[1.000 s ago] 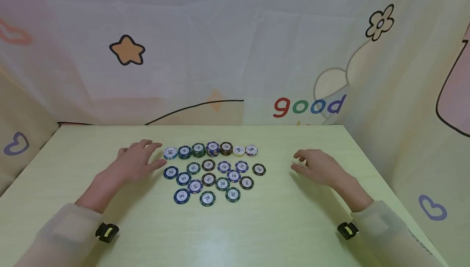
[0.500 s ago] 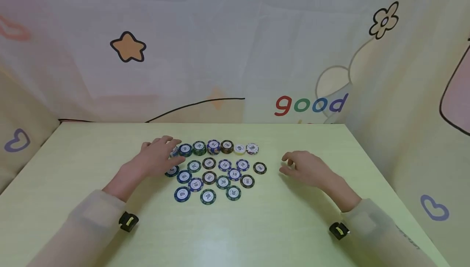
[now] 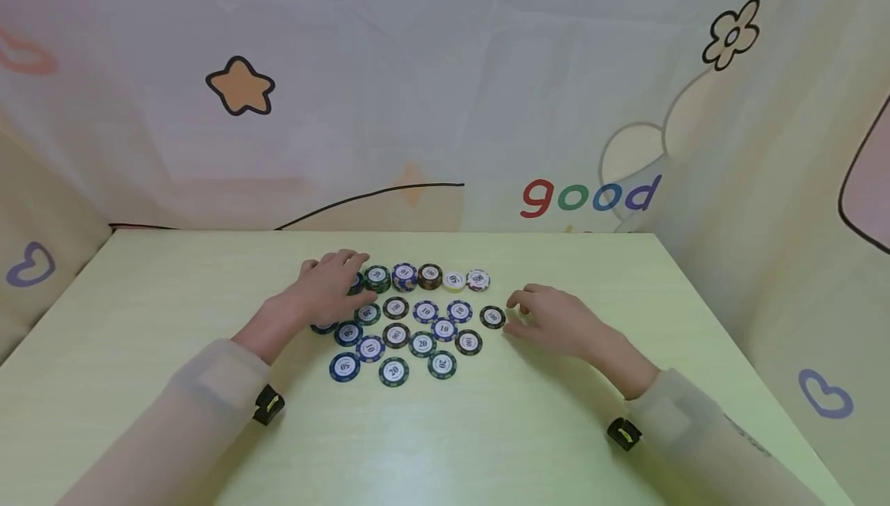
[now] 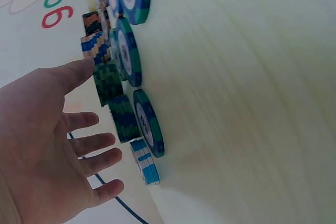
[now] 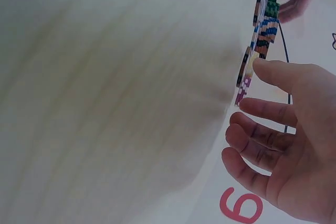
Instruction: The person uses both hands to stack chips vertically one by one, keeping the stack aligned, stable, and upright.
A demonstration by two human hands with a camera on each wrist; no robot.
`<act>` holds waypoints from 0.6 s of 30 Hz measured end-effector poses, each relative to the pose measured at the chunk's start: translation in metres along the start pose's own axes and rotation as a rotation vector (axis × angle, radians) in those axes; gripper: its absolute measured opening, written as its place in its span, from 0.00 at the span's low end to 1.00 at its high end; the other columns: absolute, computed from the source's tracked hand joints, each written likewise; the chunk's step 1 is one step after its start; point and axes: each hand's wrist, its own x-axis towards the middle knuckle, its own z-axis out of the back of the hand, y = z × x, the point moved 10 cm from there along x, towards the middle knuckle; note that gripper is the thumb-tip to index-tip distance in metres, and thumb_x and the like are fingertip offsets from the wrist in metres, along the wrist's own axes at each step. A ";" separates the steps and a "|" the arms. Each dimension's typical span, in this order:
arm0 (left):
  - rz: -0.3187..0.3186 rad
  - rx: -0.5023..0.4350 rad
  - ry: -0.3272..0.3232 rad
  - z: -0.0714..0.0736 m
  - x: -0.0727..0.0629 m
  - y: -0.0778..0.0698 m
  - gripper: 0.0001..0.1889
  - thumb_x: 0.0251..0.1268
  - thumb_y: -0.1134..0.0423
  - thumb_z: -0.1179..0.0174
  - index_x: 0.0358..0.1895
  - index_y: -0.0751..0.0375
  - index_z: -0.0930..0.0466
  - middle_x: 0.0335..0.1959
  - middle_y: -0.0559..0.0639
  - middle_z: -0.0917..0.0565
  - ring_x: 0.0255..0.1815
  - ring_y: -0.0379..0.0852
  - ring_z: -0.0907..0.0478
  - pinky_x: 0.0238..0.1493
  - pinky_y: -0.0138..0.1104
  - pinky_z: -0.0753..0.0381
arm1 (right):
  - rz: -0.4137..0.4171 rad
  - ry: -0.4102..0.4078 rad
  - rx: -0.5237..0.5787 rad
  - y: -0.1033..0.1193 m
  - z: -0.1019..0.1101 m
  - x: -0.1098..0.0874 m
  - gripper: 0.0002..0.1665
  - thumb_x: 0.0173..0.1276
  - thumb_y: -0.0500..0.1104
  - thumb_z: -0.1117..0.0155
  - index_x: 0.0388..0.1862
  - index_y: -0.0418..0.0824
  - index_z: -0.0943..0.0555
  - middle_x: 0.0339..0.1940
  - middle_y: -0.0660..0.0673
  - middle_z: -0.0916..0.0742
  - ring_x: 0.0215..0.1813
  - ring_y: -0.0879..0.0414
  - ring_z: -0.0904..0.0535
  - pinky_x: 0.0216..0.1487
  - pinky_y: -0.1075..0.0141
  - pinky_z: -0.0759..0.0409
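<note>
My left hand (image 3: 325,290) hovers over the left end of a back row of poker chip stacks, fingers spread and thumb apart. It hides the light-blue and white stack (image 4: 145,163) in the head view, though the left wrist view shows it. Further along that row stand a green stack (image 3: 378,280), a blue one (image 3: 404,278), a black one (image 3: 429,276), a yellow-white one (image 3: 454,282) and a white one (image 3: 477,280). My right hand (image 3: 556,320), holding nothing, has loosely bent fingers right by the rightmost black 100 chip (image 3: 493,317).
In front of the stacks, several single chips lie face up, among them a dark-blue 50 chip (image 3: 344,367) and green 20 chips, one green chip (image 3: 394,372) nearest me. A printed curtain (image 3: 361,89) hangs behind the pale table (image 3: 431,452) and along its sides.
My left hand has moved right, from beside the row to over its left end. My right hand has moved left, up to the rightmost black chip. The chips have stayed put.
</note>
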 end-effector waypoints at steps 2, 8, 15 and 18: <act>-0.011 0.013 -0.002 -0.001 0.002 -0.003 0.39 0.76 0.46 0.41 0.79 0.66 0.41 0.76 0.68 0.37 0.75 0.68 0.41 0.68 0.66 0.44 | 0.009 0.004 -0.005 0.005 -0.002 0.003 0.20 0.69 0.50 0.28 0.52 0.38 0.15 0.42 0.45 0.14 0.44 0.51 0.18 0.46 0.55 0.18; -0.031 0.020 -0.004 -0.003 0.010 -0.012 0.39 0.76 0.45 0.41 0.78 0.67 0.41 0.76 0.67 0.36 0.75 0.67 0.40 0.68 0.66 0.43 | 0.018 0.009 -0.026 0.014 -0.005 0.009 0.22 0.67 0.50 0.26 0.53 0.38 0.15 0.39 0.47 0.16 0.39 0.54 0.22 0.42 0.59 0.20; -0.058 0.021 0.037 -0.011 0.022 -0.024 0.41 0.76 0.42 0.42 0.80 0.64 0.43 0.77 0.65 0.37 0.76 0.64 0.40 0.70 0.64 0.44 | -0.012 0.046 -0.035 0.015 -0.009 0.015 0.23 0.68 0.52 0.26 0.54 0.39 0.16 0.37 0.49 0.19 0.36 0.55 0.26 0.38 0.62 0.25; -0.058 0.000 0.056 -0.013 0.028 -0.029 0.41 0.75 0.41 0.42 0.80 0.63 0.44 0.77 0.64 0.38 0.76 0.63 0.40 0.70 0.63 0.45 | -0.027 0.058 -0.030 0.014 -0.010 0.016 0.24 0.68 0.52 0.26 0.55 0.39 0.16 0.37 0.49 0.20 0.35 0.55 0.27 0.36 0.62 0.27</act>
